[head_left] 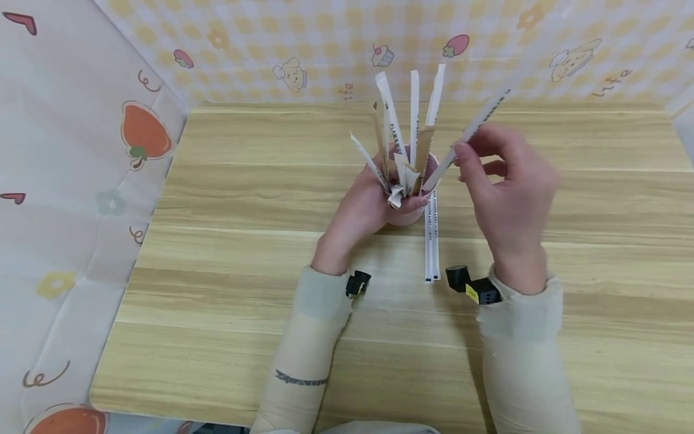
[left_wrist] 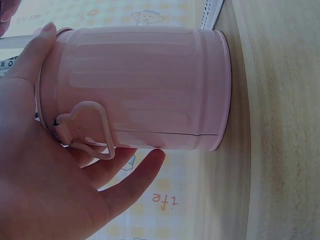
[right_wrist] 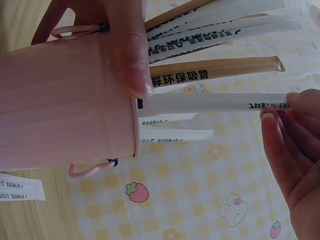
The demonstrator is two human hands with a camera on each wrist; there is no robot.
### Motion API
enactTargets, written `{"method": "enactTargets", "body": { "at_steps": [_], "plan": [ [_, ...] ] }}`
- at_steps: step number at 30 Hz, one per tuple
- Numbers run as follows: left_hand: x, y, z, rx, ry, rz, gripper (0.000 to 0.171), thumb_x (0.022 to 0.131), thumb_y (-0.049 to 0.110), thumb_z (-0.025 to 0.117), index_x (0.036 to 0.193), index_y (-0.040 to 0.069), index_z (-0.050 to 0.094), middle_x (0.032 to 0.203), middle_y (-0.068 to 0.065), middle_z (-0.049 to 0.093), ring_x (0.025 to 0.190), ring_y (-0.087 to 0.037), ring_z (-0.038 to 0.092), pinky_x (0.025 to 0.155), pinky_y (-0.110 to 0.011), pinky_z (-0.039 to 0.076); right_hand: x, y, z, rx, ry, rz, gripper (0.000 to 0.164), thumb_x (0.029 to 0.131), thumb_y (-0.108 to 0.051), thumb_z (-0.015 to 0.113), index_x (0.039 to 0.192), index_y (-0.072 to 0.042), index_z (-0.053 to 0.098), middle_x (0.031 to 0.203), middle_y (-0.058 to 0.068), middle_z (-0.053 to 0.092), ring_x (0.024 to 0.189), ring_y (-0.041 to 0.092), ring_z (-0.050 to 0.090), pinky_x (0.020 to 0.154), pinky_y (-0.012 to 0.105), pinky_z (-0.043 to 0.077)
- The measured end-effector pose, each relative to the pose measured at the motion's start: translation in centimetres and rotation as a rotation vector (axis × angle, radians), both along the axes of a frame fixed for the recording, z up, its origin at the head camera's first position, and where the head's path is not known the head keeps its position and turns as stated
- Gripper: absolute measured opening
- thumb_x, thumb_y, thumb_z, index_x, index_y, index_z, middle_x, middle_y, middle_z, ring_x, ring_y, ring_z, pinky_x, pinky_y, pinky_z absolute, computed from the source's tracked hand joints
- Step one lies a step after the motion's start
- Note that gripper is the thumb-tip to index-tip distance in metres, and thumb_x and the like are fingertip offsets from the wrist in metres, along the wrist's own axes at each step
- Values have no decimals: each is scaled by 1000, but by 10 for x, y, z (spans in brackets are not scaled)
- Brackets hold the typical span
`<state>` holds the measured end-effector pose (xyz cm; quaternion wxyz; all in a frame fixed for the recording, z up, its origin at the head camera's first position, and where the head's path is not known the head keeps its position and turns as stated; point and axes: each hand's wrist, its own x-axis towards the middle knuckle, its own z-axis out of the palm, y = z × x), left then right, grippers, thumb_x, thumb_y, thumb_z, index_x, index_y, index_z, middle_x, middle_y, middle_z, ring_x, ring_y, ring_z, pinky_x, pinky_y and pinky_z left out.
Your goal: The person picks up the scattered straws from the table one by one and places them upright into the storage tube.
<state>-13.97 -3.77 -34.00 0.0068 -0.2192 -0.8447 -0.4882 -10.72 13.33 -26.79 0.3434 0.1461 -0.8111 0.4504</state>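
A small pink metal pail (left_wrist: 135, 85) with wire handles stands upright on the table. My left hand (head_left: 365, 202) grips it around the upper part, thumb along the rim. Several paper-wrapped straws (head_left: 414, 114), white and brown, stick up out of the pail, with crumpled wrapper paper (head_left: 403, 175) among them. My right hand (head_left: 512, 181) pinches one white wrapped straw (right_wrist: 200, 102) between thumb and fingers. That straw slants down to the left, its lower end right at the pail's rim.
More white wrapped straws (head_left: 431, 241) lie flat on the wooden table (head_left: 244, 271), in front of the pail. A yellow checked cloth (head_left: 325, 48) covers the back wall, and a printed white cloth (head_left: 65, 229) hangs at the left. Each wrist wears a small black camera (head_left: 482, 291).
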Motion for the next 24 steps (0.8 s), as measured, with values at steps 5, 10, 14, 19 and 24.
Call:
{"method": "enactTargets", "body": {
  "at_steps": [5, 10, 14, 19, 24],
  "plan": [
    [0, 0, 0, 21, -37, 0, 67, 68, 41, 74, 124, 26, 41, 115, 8, 47, 100, -3, 46, 89, -17, 33, -2, -1, -5, 77, -30, 54, 23, 83, -21, 63, 94, -2, 66, 86, -1, 67, 71, 8, 60, 62, 12, 46],
    [1, -1, -1, -3, -13, 4, 68, 69, 44, 72, 124, 22, 38, 115, 6, 45, 99, -2, 45, 88, -17, 34, -2, -1, -9, 137, -57, 91, 21, 83, -21, 63, 93, -3, 66, 86, 1, 66, 76, 9, 60, 65, 10, 44],
    [2, -2, -1, -35, 36, 1, 70, 70, 45, 71, 125, 19, 36, 116, 5, 45, 101, -2, 44, 90, -16, 33, -5, 1, -13, 204, -62, 148, 21, 83, -19, 62, 94, -1, 65, 86, 5, 66, 77, 10, 60, 65, 10, 44],
    [1, -1, -2, -33, 31, -1, 70, 70, 45, 71, 126, 22, 36, 116, 5, 45, 101, -2, 44, 89, -16, 33, -9, 3, -18, 232, -64, 205, 19, 84, -17, 61, 93, -1, 64, 85, 5, 66, 76, 10, 60, 64, 12, 46],
    [-1, 0, -1, -2, -25, 11, 66, 68, 44, 73, 122, 25, 39, 113, 7, 45, 98, -1, 45, 88, -17, 34, -10, 3, -19, 257, -100, 218, 18, 84, -17, 60, 92, -2, 64, 82, 4, 65, 75, 8, 60, 63, 18, 49]
  ]
}}
